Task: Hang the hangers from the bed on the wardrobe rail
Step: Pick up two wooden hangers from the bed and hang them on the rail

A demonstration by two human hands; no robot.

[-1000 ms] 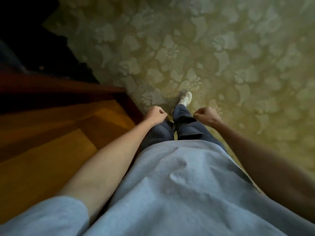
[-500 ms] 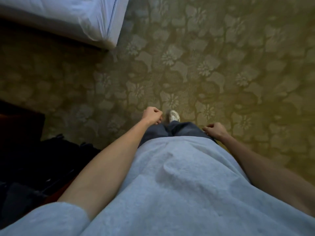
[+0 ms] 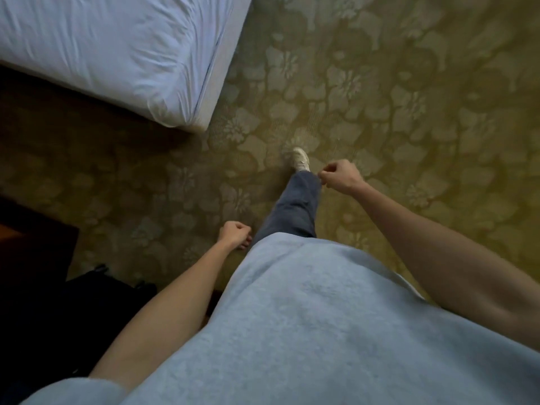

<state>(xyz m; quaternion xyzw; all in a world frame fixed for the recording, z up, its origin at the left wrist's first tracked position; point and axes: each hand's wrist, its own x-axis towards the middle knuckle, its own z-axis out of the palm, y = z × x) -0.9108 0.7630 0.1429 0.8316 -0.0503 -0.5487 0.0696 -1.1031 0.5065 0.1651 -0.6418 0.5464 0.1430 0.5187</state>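
Note:
The corner of the bed, under a white sheet, fills the top left; no hangers show on the part in view. The wardrobe rail is out of sight. My left hand hangs beside my left hip, fingers curled into a fist with nothing in it. Further forward, my right hand swings over my right knee, fingers curled in and also holding nothing. One leg in blue jeans steps out over the carpet, with a white shoe at its end.
Green floral carpet covers the floor ahead and to the right. A dark bag lies on the floor at lower left, beside the edge of dark wooden furniture.
The view has turned away from the wooden furniture to the bed corner, which is now larger and nearer. My right hand has swung forward, my left hand back to the hip, and one leg steps ahead.

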